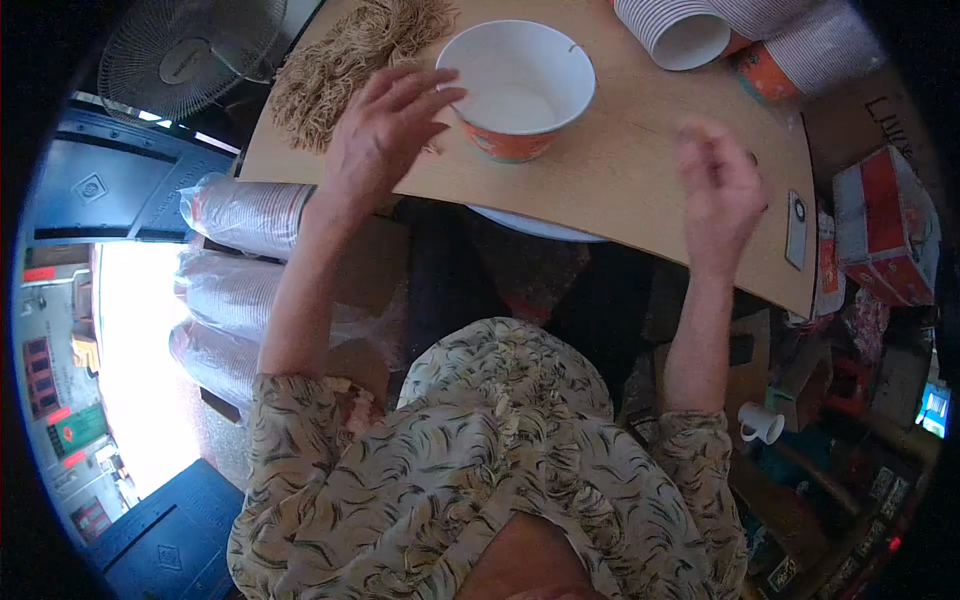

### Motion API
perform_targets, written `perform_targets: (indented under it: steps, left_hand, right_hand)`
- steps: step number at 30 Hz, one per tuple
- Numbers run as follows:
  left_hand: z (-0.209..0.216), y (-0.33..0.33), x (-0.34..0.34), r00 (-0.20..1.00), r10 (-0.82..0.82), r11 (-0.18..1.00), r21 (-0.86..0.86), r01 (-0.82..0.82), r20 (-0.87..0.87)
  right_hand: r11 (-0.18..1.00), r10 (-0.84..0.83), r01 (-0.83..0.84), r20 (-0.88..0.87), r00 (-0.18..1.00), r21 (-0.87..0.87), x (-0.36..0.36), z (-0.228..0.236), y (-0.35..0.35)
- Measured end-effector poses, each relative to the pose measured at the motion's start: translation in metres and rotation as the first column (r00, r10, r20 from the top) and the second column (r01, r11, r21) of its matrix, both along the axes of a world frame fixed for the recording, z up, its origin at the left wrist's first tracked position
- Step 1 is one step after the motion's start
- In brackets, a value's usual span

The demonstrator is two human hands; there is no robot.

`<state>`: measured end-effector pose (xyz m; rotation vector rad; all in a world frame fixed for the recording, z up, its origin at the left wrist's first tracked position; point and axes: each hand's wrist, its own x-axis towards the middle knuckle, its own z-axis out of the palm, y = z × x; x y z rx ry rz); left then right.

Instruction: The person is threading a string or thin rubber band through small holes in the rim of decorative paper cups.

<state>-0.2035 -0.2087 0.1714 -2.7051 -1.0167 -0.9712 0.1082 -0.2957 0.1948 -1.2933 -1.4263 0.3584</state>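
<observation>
A large white paper bucket (515,85) with an orange and green printed outside stands upright on the wooden table (620,190). Something small and thin pokes over its rim at the upper right. My left hand (385,130) is at the bucket's left side, fingers apart and holding nothing; whether the fingertips touch the rim I cannot tell. Beyond that hand lies a heap of tan strings (350,70). Over the table's right part, away from the bucket, hovers my right hand (718,185). Its fingers are loosely bent, slightly blurred and apart, with nothing visible in them.
Nested stacks of paper buckets (690,35) lie at the table's far right. A phone-like flat object (796,230) rests near the right edge. Plastic-wrapped bucket stacks (240,215) are piled left below the table. A fan (185,60) stands far left; a red-and-white carton (885,225) sits right.
</observation>
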Motion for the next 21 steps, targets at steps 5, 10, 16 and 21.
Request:
perform_targets:
  steps: [5, 10, 16, 21]
  left_hand:
    - [-0.007, 0.026, -0.005, 0.996, -0.088, 0.996, 0.01, 0.088, -0.019]
    - [0.003, 0.012, 0.007, 0.962, -0.07, 0.918, -0.361, 0.166, 0.264]
    - [0.01, 0.007, 0.017, 0.942, 0.027, 0.872, -0.468, 0.142, 0.336]
    - [0.011, 0.001, 0.026, 0.914, 0.036, 0.873, -0.457, 0.169, 0.405]
  right_hand:
    - [0.892, 0.012, 0.028, -0.085, 0.996, 0.452, -0.047, 0.068, 0.028]
    - [0.909, 0.172, -0.202, 0.111, 0.979, 0.366, -0.082, 0.047, 0.001]
    - [0.886, -0.049, -0.118, 0.343, 0.938, 0.448, -0.085, -0.024, 0.022]
    - [0.862, -0.1, -0.115, 0.388, 0.916, 0.494, -0.093, -0.038, 0.031]
